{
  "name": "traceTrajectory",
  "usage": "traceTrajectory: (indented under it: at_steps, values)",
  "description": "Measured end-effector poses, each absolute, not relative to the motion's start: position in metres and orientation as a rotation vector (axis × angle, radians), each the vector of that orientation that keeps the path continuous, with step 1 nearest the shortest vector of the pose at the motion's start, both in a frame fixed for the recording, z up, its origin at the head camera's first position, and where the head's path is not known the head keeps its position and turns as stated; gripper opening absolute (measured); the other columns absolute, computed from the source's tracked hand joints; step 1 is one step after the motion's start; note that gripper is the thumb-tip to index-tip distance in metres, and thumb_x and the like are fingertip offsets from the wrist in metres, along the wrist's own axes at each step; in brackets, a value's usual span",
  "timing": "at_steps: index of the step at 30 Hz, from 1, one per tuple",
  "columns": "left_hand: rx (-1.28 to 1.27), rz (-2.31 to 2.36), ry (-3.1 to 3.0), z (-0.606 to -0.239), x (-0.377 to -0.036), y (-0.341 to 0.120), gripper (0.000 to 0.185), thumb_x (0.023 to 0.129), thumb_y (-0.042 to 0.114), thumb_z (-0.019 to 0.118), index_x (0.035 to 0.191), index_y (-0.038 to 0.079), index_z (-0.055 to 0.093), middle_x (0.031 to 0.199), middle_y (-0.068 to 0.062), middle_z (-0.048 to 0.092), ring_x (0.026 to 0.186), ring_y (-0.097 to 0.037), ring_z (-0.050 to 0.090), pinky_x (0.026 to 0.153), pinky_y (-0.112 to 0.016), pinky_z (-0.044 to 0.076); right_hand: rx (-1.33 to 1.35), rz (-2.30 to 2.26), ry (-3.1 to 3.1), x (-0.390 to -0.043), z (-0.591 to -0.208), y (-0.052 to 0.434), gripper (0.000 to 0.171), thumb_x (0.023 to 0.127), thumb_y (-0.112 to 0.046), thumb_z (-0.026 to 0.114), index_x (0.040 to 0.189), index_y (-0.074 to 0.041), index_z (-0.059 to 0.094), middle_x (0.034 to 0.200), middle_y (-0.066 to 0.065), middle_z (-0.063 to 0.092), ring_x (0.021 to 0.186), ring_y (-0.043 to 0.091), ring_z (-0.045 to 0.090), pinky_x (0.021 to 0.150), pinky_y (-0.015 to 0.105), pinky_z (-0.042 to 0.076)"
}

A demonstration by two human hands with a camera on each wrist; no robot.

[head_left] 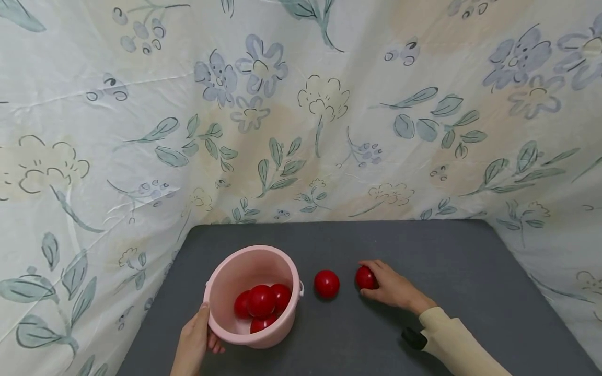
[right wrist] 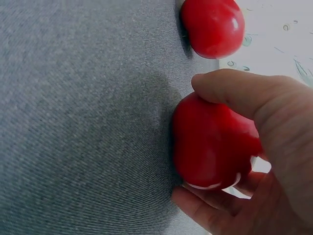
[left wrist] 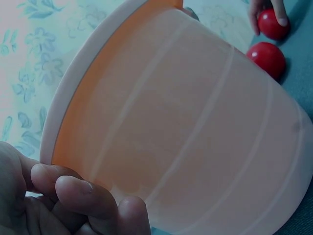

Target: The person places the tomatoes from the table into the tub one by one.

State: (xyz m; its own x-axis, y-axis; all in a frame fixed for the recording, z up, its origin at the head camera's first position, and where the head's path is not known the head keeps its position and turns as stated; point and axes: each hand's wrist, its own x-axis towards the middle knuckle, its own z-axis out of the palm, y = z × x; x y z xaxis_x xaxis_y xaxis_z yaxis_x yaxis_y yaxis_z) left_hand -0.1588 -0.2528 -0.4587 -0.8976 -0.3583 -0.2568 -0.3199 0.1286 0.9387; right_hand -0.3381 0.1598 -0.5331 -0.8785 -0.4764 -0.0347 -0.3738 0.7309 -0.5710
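A pink bucket [head_left: 254,337] stands on the table, tilted a little toward me, with several glossy red apples [head_left: 261,301] inside. My left hand [head_left: 195,334] grips its rim at the near left; in the left wrist view the curled fingers [left wrist: 85,193] lie against the outer wall. To the right of the bucket, my right hand [head_left: 395,286] holds a red apple [right wrist: 210,142] at the tabletop, thumb on one side and fingers on the other. Between that hand and the bucket lies another red apple [head_left: 326,284], untouched, its lobed shape visible in the right wrist view.
The dark grey table [head_left: 423,245] runs back to a floral cloth [head_left: 324,172] that hangs behind it and along both sides. A white handle joint [head_left: 301,289] sticks out from the bucket's right side. A black object [head_left: 414,338] sits at my right sleeve.
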Motion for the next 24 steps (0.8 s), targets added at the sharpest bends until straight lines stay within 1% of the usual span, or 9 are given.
traceTrajectory:
  at_steps: [3,7,13,18,24]
  values:
    - [0.703,-1.936,-2.33,-0.459,-0.158,-0.253,0.061,0.109,0.051,0.028,0.067,0.011,0.046,0.051,-0.003,0.046,0.047,-0.017,0.05,0.055,-0.036,0.055,-0.659,-0.87,2.74,-0.339,-0.532,0.159,0.071,0.086,-0.031,0.08,0.146,-0.013,0.048,0.139,0.013,0.054,0.119,0.029,0.059,0.088,0.049,0.058]
    - [0.704,-1.949,-2.315,-0.459,-0.158,-0.253,0.061,0.109,0.053,0.029,0.068,0.011,0.046,0.05,-0.003,0.046,0.047,-0.017,0.05,0.054,-0.035,0.055,-0.69,-0.879,2.72,-0.34,-0.53,0.159,0.071,0.085,-0.029,0.081,0.145,-0.01,0.048,0.139,0.015,0.054,0.118,0.03,0.059,0.089,0.05,0.058]
    - [0.705,-1.961,-2.301,-0.46,-0.159,-0.253,0.059,0.108,0.053,0.03,0.07,0.011,0.046,0.05,-0.002,0.045,0.047,-0.016,0.049,0.054,-0.034,0.054,-0.698,-0.888,2.699,-0.342,-0.523,0.16,0.072,0.086,-0.031,0.081,0.145,-0.01,0.048,0.135,0.012,0.056,0.113,0.025,0.06,0.087,0.043,0.059]
    - [0.722,-1.96,-2.302,-0.461,-0.158,-0.254,0.06,0.108,0.054,0.029,0.07,0.011,0.046,0.051,-0.002,0.045,0.047,-0.016,0.049,0.054,-0.033,0.054,-0.758,-0.986,2.652,-0.347,-0.502,0.163,0.071,0.087,-0.031,0.079,0.144,-0.006,0.046,0.135,0.017,0.055,0.113,0.029,0.06,0.084,0.043,0.06]
    - [0.699,-1.974,-2.287,-0.461,-0.158,-0.253,0.059,0.109,0.053,0.03,0.069,0.011,0.045,0.05,-0.002,0.045,0.046,-0.016,0.049,0.054,-0.034,0.054,-0.784,-1.051,2.633,-0.353,-0.468,0.171,0.071,0.089,-0.032,0.077,0.146,-0.006,0.044,0.14,0.019,0.053,0.116,0.032,0.059,0.084,0.041,0.06]
